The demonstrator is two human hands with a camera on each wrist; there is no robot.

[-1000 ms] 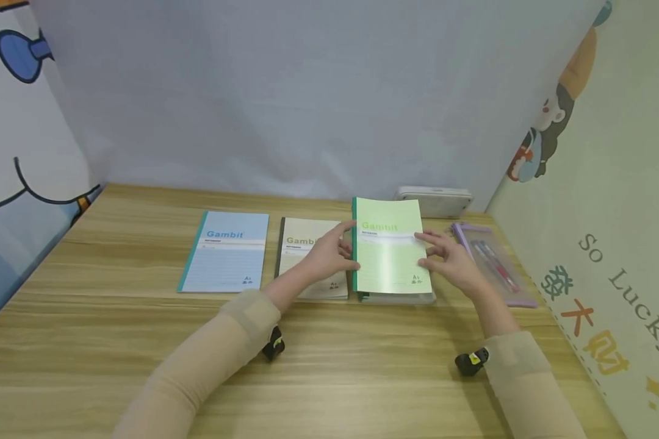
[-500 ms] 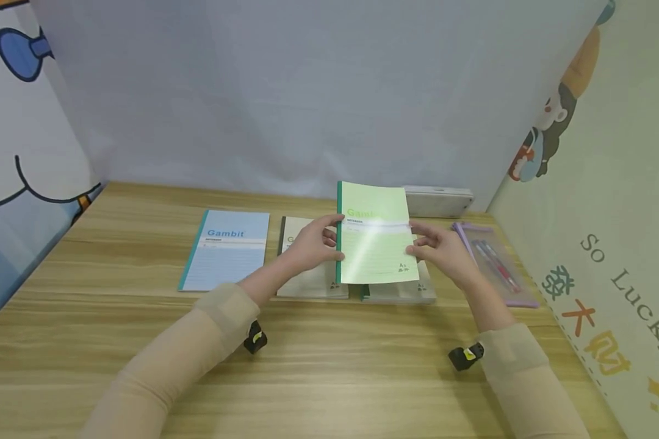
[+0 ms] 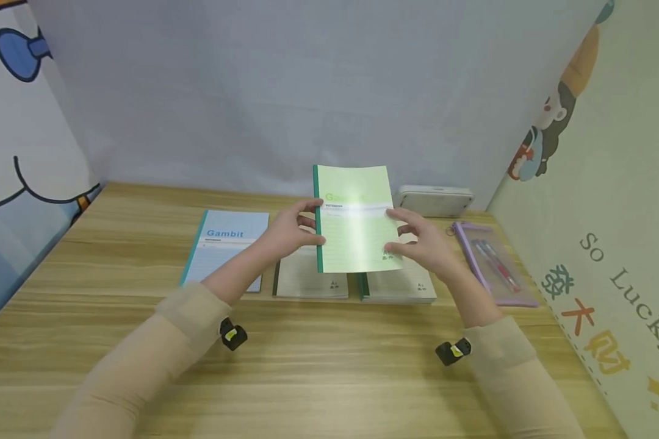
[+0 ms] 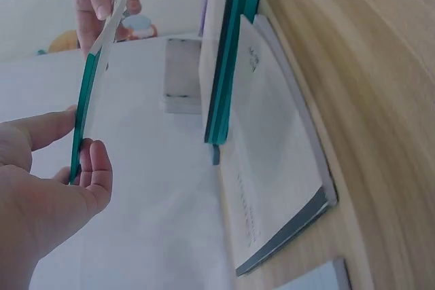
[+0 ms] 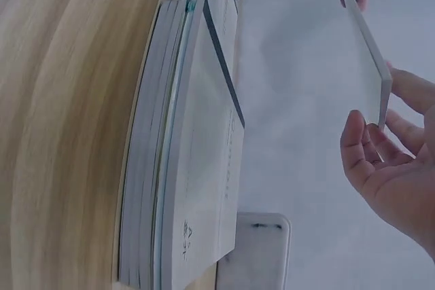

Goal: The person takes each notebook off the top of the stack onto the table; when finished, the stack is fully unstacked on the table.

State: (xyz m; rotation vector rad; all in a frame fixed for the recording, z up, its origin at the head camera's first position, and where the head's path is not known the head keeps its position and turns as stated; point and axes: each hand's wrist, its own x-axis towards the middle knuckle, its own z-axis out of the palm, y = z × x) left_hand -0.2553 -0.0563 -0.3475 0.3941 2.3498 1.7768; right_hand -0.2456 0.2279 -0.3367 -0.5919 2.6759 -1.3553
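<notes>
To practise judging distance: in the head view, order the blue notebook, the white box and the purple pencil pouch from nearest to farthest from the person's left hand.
1. Blue notebook, just left of the left hand.
2. White box, to the right, against the back wall.
3. Purple pencil pouch, farthest, at the table's right edge.

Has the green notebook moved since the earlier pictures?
Yes. The green notebook, held by both hands, went up and left off the stack, toward the beige notebook.
</notes>
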